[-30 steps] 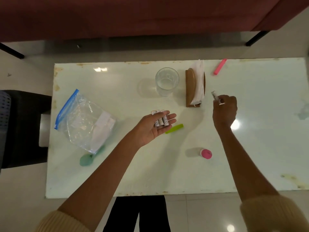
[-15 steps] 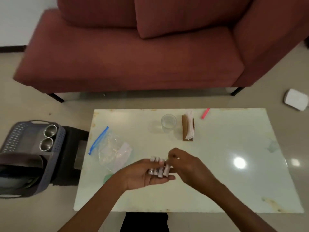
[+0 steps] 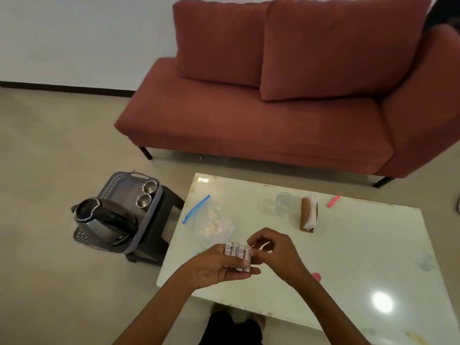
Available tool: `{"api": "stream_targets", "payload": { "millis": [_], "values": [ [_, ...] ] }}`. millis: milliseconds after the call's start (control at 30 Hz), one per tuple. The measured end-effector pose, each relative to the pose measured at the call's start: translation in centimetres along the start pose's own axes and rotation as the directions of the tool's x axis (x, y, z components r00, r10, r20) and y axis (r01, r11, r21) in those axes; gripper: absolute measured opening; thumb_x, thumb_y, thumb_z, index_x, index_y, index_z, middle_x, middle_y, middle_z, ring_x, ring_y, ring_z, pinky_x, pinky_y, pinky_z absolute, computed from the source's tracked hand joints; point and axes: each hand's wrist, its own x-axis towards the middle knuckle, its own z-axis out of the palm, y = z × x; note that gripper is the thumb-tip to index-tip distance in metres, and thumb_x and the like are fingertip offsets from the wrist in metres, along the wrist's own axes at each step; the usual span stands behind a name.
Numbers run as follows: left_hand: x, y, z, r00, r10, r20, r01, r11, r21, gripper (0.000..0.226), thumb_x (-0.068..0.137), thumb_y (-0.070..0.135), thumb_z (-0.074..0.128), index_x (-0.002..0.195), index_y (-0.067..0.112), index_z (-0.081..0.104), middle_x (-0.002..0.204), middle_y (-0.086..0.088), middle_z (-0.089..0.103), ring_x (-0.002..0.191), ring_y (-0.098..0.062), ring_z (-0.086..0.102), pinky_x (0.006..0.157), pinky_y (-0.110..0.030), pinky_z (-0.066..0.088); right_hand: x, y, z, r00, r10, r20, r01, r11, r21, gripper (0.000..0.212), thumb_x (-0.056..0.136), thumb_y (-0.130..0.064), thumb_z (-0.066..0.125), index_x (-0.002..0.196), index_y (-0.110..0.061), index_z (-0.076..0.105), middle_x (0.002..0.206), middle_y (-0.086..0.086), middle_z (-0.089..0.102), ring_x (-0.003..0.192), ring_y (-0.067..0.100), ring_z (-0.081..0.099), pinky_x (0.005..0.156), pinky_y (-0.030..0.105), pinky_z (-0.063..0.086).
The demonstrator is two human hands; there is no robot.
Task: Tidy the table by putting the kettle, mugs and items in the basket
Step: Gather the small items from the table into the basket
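Batteries (image 3: 236, 252) lie across upturned left hand (image 3: 219, 270); right hand (image 3: 272, 250) pinches one.

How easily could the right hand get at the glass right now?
Probably yes, once freed: the right hand pinches a battery over the left hand, and nothing stands between it and the glass.

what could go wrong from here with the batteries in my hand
1. The batteries lie loose across the left hand, and the right hand pinches only the end one. A tilt could roll them onto the table or the floor.
2. The kettle fills much of the basket, so dropped batteries may slip under it.
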Motion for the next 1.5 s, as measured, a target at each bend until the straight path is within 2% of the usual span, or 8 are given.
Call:
{"api": "stream_targets", "payload": {
  "millis": [133, 267, 433, 700, 900, 1100, 1333, 1500],
  "values": [
    [-3.1, -0.4, -2.4, 0.998, 0.049, -0.042, -0.048, 0.999, 0.019, 0.037, 0.084, -0.005, 0.061, 0.12, 0.003, 0.054, 0.112, -0.017, 0.068, 0.104, -0.033, 0.066, 0.08, -0.03, 0.058, 1.2, -2.2, 2.7, 0.99, 0.043, 0.133, -0.035, 0.997, -0.065, 0.013, 0.073, -0.005, 0.071, 0.083, -0.012, 0.07, 0.076, -0.003, 0.067, 0.064, 0.009, 0.059, 0.062, 0.023, 0.051],
    [-6.3, -0.2, -5.4, 0.996, 0.067, -0.06, -0.061, 0.993, 0.104, 0.036, 0.082, -0.003, 0.064, 0.117, 0.004, 0.058, 0.112, -0.016, 0.069, 0.104, -0.032, 0.066, 0.08, -0.029, 0.058, 2.8, -4.7, 6.7, 0.945, 0.118, 0.305, -0.047, 0.972, -0.23, 0.019, 0.079, -0.02, 0.071, 0.095, -0.012, 0.071, 0.084, -0.001, 0.069, 0.061, 0.006, 0.06, 0.053, 0.01, 0.046],
    [-10.7, -0.1, -10.7, 0.993, 0.105, -0.057, -0.096, 0.985, 0.144, 0.036, 0.08, -0.002, 0.067, 0.115, 0.002, 0.061, 0.113, -0.016, 0.068, 0.104, -0.03, 0.066, 0.078, -0.027, 0.058, 4.7, -7.8, 13.5, 0.903, 0.169, 0.394, -0.03, 0.942, -0.336, 0.025, 0.08, -0.021, 0.07, 0.102, -0.009, 0.07, 0.098, 0.01, 0.071, 0.056, 0.005, 0.06, 0.049, 0.006, 0.044],
    [-20.0, -0.2, -22.7, 0.98, 0.164, -0.116, -0.15, 0.981, 0.119, 0.043, 0.075, 0.002, 0.073, 0.115, 0.001, 0.058, 0.111, -0.016, 0.069, 0.103, -0.029, 0.067, 0.078, -0.027, 0.058, 7.0, -13.1, 26.6, 0.847, 0.195, 0.495, -0.102, 0.973, -0.208, 0.007, 0.074, -0.013, 0.073, 0.078, -0.014, 0.067, 0.071, 0.001, 0.069, 0.056, 0.009, 0.067, 0.053, 0.016, 0.051],
    [-25.0, -0.2, -30.2, 0.953, 0.223, -0.207, -0.236, 0.971, -0.042, 0.048, 0.069, 0.006, 0.079, 0.113, 0.003, 0.06, 0.11, -0.02, 0.069, 0.101, -0.03, 0.068, 0.071, -0.024, 0.058, 8.8, -16.1, 33.3, 0.828, 0.213, 0.518, -0.176, 0.977, -0.119, 0.006, 0.076, -0.007, 0.071, 0.08, -0.007, 0.066, 0.075, 0.01, 0.072, 0.061, 0.019, 0.07, 0.053, 0.021, 0.055],
    [-26.4, 1.8, -35.1, 0.927, 0.262, -0.269, -0.301, 0.946, -0.119, 0.048, 0.068, 0.007, 0.079, 0.113, 0.002, 0.061, 0.108, -0.02, 0.069, 0.101, -0.031, 0.067, 0.07, -0.024, 0.058, 12.1, -17.2, 37.5, 0.853, 0.198, 0.483, -0.21, 0.977, -0.031, 0.012, 0.076, -0.008, 0.072, 0.085, -0.007, 0.066, 0.08, 0.009, 0.073, 0.069, 0.024, 0.072, 0.054, 0.021, 0.055],
    [-26.5, 5.7, -41.8, 0.908, 0.221, -0.355, -0.286, 0.947, -0.143, 0.043, 0.073, 0.007, 0.075, 0.114, 0.001, 0.061, 0.109, -0.019, 0.069, 0.099, -0.031, 0.068, 0.068, -0.024, 0.058, 19.4, -17.8, 42.3, 0.776, 0.193, 0.6, -0.277, 0.96, 0.049, 0.017, 0.078, -0.002, 0.069, 0.094, -0.006, 0.069, 0.085, 0.014, 0.073, 0.069, 0.026, 0.071, 0.058, 0.026, 0.059],
    [-26.1, 9.6, -46.4, 0.901, 0.182, -0.393, -0.291, 0.927, -0.236, 0.035, 0.082, 0.004, 0.066, 0.116, -0.002, 0.06, 0.113, -0.02, 0.067, 0.104, -0.033, 0.066, 0.077, -0.029, 0.059, 25.5, -18.2, 45.5, 0.761, 0.229, 0.608, -0.357, 0.929, 0.096, 0.017, 0.075, 0.004, 0.069, 0.09, -0.005, 0.07, 0.082, 0.014, 0.073, 0.068, 0.025, 0.071, 0.058, 0.027, 0.059]
  ]
}}
